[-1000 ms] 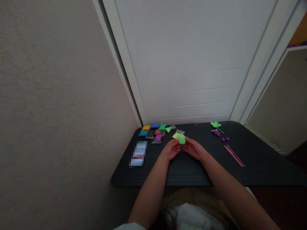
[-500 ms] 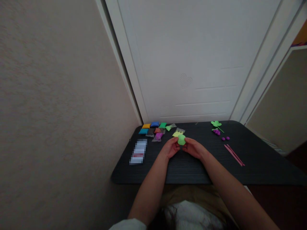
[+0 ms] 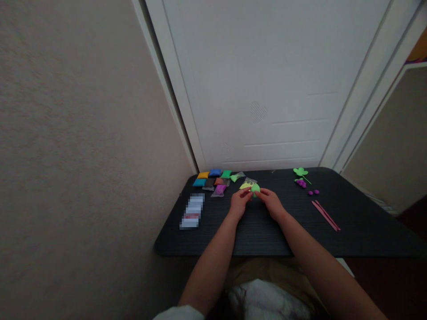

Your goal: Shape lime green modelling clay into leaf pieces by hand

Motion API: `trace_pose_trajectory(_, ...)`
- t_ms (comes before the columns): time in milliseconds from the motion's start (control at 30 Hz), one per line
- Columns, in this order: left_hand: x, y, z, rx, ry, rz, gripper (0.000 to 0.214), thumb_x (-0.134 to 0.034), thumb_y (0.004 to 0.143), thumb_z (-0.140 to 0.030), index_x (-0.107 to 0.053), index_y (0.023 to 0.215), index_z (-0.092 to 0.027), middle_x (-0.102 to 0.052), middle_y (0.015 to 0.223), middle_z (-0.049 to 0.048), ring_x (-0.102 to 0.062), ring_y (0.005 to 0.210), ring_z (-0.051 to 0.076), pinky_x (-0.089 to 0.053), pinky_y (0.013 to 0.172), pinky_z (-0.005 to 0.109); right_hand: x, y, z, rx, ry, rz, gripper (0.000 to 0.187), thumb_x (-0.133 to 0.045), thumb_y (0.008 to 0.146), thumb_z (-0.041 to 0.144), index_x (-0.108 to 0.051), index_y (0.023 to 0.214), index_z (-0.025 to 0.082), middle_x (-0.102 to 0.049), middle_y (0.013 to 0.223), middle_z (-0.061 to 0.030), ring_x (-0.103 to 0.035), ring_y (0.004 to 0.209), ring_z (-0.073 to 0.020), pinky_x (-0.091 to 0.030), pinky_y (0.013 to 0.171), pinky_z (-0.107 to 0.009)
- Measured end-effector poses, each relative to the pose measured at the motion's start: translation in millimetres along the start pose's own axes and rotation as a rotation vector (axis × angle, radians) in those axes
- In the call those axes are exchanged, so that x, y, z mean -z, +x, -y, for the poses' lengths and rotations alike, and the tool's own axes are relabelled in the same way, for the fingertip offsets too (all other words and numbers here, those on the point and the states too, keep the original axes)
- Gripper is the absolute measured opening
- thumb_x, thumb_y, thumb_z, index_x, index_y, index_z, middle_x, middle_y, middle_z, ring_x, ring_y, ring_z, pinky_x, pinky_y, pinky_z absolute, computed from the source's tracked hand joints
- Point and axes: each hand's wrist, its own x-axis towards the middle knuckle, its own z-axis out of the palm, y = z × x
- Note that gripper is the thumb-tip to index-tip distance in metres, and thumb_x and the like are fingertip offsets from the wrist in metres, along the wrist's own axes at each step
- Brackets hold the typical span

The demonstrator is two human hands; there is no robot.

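Between my two hands is a flattened, rounded piece of light green modelling clay [image 3: 255, 190]. My left hand [image 3: 239, 203] pinches its left edge, and my right hand [image 3: 272, 204] grips the right edge with fingers closed. Just behind the piece lies a packet of yellow clay [image 3: 246, 184], partly covered by the left fingers. A packet of light green clay [image 3: 237, 177] rests farther back. Off to the right are a green four-lobed clay shape with a stem [image 3: 300, 172], a purple clay cluster [image 3: 301, 182] and two purple balls [image 3: 313, 192].
More clay packets in several colours [image 3: 209, 182] lie at the back left of the dark table [image 3: 267, 240]. A blurred-out white card [image 3: 192, 211] is at the left. Two pink sticklike tools [image 3: 326, 215] lie at the right. A white panel [image 3: 260, 80] rises behind the table.
Both hands have shifted slightly away from me and to the right with the green clay. The piece now looks smaller and narrower, and the left fingers reach more across its side.
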Motion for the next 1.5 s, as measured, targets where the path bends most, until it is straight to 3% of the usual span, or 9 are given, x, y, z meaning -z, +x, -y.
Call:
trace_pose_trajectory(200, 4.2, 0.5, -1.5, -0.103, 0.221, -0.041, 0.035, -0.06, 0.062, -0.033, -0.061, 0.092, -0.018, -0.059, 0.086, 0.0056, -0.052, 0.072, 0.014, -0.042, 0.067, 0.028, 2.9, 3.2, -5.8, -0.049, 0.04, 0.005, 0.03, -0.055, 0.063, 0.046, -0.059, 0.071, 0.017, -0.044, 0.052, 0.0038, -0.033, 0.049, -0.0077, -0.024, 0.047, -0.023)
trace_pose_trajectory(400, 3.9, -3.1, -9.1, -0.228, 0.283, -0.001, 0.031, -0.057, 0.065, -0.03, -0.061, 0.095, -0.021, -0.056, 0.095, 0.0051, -0.052, 0.079, 0.013, -0.04, 0.076, 0.029, 2.0, 4.9, -9.8, -0.061, 0.064, -0.024, 0.036, -0.051, 0.064, 0.051, -0.058, 0.067, 0.016, -0.042, 0.052, 0.0033, -0.033, 0.049, -0.0081, -0.025, 0.048, -0.023)
trace_pose_trajectory(700, 4.1, -1.8, -10.1, -0.097, 0.142, -0.065, 0.026, -0.06, 0.062, -0.03, -0.064, 0.086, -0.02, -0.059, 0.094, 0.0045, -0.052, 0.084, 0.015, -0.038, 0.078, 0.029, 0.0, 1.7, -1.9, -0.069, 0.072, -0.002, 0.034, -0.053, 0.065, 0.048, -0.062, 0.076, 0.017, -0.052, 0.058, 0.0016, -0.041, 0.055, -0.0099, -0.03, 0.053, -0.024)
trace_pose_trajectory(900, 2.8, -1.4, -7.0, -0.03, 0.071, -0.099, 0.027, -0.061, 0.061, -0.031, -0.063, 0.085, -0.018, -0.062, 0.084, 0.0037, -0.053, 0.076, 0.014, -0.04, 0.072, 0.028, -1.7, -0.9, 1.0, 0.012, 0.038, 0.082, 0.034, -0.059, 0.062, 0.039, -0.061, 0.091, 0.021, -0.061, 0.091, -0.0017, -0.052, 0.084, -0.0168, -0.036, 0.075, -0.029)
trace_pose_trajectory(1167, 1.6, -1.1, -5.2, -0.037, -0.004, -0.059, 0.032, -0.06, 0.062, -0.03, -0.061, 0.092, -0.019, -0.061, 0.093, 0.0057, -0.055, 0.08, 0.016, -0.043, 0.07, 0.03, -0.6, 0.8, -5.5, 0.119, -0.068, 0.073, 0.028, -0.056, 0.066, 0.036, -0.061, 0.09, 0.021, -0.061, 0.092, -0.0016, -0.052, 0.087, -0.0162, -0.035, 0.081, -0.03)
trace_pose_trajectory(1500, 0.3, 0.1, -5.3, -0.018, -0.065, -0.093, 0.032, -0.063, 0.059, -0.024, -0.062, 0.09, -0.017, -0.062, 0.094, 0.0067, -0.055, 0.087, 0.018, -0.04, 0.082, 0.034, -2.4, 0.6, -4.2, 0.034, 0.026, 0.073, 0.032, -0.059, 0.063, 0.035, -0.062, 0.092, 0.022, -0.063, 0.093, -0.0015, -0.054, 0.09, -0.0177, -0.036, 0.084, -0.031)
